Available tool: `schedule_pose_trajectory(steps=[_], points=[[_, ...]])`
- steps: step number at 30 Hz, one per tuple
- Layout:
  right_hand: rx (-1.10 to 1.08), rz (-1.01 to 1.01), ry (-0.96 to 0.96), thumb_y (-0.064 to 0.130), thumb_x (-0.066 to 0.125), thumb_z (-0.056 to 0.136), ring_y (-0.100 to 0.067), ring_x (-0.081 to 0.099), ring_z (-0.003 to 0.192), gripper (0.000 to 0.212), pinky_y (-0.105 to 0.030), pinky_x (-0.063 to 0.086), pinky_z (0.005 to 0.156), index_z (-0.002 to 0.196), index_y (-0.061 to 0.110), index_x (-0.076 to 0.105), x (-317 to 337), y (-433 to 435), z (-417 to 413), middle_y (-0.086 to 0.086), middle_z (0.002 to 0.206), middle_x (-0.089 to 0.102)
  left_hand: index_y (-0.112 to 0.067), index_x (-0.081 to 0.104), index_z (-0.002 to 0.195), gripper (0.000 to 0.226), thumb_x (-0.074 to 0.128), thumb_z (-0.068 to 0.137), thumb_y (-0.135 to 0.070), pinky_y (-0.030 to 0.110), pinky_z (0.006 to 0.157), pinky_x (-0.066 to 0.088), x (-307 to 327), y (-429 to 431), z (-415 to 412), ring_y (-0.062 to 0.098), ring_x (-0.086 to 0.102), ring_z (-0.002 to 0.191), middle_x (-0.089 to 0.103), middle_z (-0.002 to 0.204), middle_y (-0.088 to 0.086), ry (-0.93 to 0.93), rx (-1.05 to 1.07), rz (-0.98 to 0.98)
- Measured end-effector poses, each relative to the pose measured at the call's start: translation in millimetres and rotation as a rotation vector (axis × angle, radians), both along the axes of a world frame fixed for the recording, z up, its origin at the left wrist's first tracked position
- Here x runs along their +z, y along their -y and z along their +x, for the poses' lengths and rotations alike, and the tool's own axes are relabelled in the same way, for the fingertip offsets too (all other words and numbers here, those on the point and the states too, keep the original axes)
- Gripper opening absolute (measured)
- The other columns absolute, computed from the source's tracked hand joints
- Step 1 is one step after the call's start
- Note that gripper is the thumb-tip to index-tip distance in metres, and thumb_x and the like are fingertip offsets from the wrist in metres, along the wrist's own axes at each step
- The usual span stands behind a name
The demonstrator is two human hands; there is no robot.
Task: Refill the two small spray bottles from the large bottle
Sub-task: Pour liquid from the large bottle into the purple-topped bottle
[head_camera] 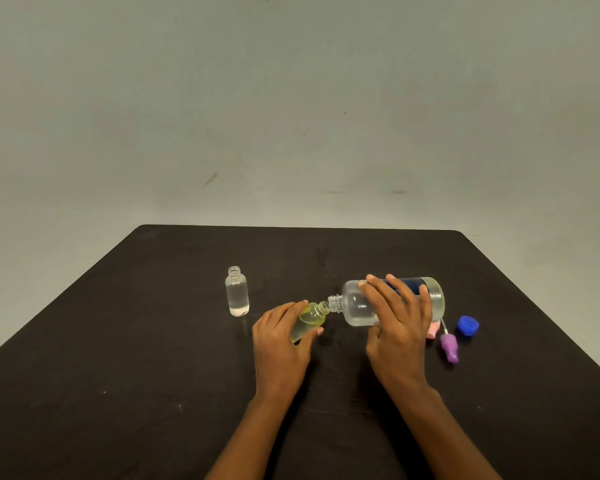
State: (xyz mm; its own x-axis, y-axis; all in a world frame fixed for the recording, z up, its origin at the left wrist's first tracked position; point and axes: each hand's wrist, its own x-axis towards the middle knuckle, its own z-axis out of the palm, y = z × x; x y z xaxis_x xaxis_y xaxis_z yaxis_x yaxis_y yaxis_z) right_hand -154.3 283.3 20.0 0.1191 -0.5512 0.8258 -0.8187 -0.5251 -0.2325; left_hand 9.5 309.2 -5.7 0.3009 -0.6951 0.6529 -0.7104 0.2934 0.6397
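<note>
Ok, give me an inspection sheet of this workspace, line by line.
Surface: dark table, no spills visible.
Job's things: large bottle tipped, neck at the yellow small bottle; clear small bottle upright, uncapped, apart.
Clutter: blue cap, purple spray top, pink piece partly hidden.
Grippers: left hand holds the yellow bottle; right hand holds the large bottle.
Cables: nothing seen.
Surroundings: plain wall.

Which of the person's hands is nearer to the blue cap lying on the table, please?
The right. The right hand grips the large bottle just left of the blue cap, while the left hand holds the yellow-tinted small bottle farther left.
</note>
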Motion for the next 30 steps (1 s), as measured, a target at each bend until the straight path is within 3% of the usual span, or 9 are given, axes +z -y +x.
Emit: schedule_pose_trajectory(steps=[13,19,23,30], points=[[-0.008,-0.034,0.006,-0.024,0.067,0.052,-0.023,0.042,0.129,0.086,-0.041,0.007,0.12,0.126,0.018,0.05,-1.1,0.0,-0.4,-0.005,0.13,0.06,-0.02,0.069,0.108,0.049,0.086,0.063,-0.019,0.027,0.091,0.035,-0.6,-0.7,0.3,0.007,0.056,0.099,0.067,0.104,-0.01,0.006,0.001,-0.001],[-0.021,-0.058,0.019,-0.009,0.044,0.065,-0.022,0.044,0.128,0.065,-0.042,0.008,0.12,0.124,0.017,0.054,-2.3,1.7,-0.5,-0.002,0.13,0.06,-0.02,0.069,0.107,0.049,0.087,0.061,-0.018,0.028,0.091,0.036,-0.6,0.1,0.1,0.004,0.054,0.1,0.067,0.104,-0.01,0.005,0.001,-0.011],[-0.026,-0.056,0.018,-0.005,0.041,0.068,-0.023,0.044,0.129,0.062,-0.041,0.007,0.12,0.125,0.018,0.052,-2.3,2.4,-0.7,-0.003,0.13,0.06,-0.02,0.069,0.108,0.05,0.087,0.061,-0.018,0.029,0.091,0.037,-0.5,0.2,-0.3,0.005,0.055,0.099,0.067,0.104,-0.011,0.005,0.001,-0.013],[-0.03,-0.081,0.019,-0.013,0.051,0.059,-0.022,0.043,0.129,0.073,-0.041,0.008,0.12,0.125,0.018,0.051,-2.9,2.8,-0.3,-0.002,0.13,0.058,-0.021,0.068,0.108,0.049,0.086,0.062,-0.019,0.03,0.091,0.038,-0.7,0.1,0.2,0.007,0.056,0.099,0.067,0.104,-0.01,0.009,0.003,-0.004]])
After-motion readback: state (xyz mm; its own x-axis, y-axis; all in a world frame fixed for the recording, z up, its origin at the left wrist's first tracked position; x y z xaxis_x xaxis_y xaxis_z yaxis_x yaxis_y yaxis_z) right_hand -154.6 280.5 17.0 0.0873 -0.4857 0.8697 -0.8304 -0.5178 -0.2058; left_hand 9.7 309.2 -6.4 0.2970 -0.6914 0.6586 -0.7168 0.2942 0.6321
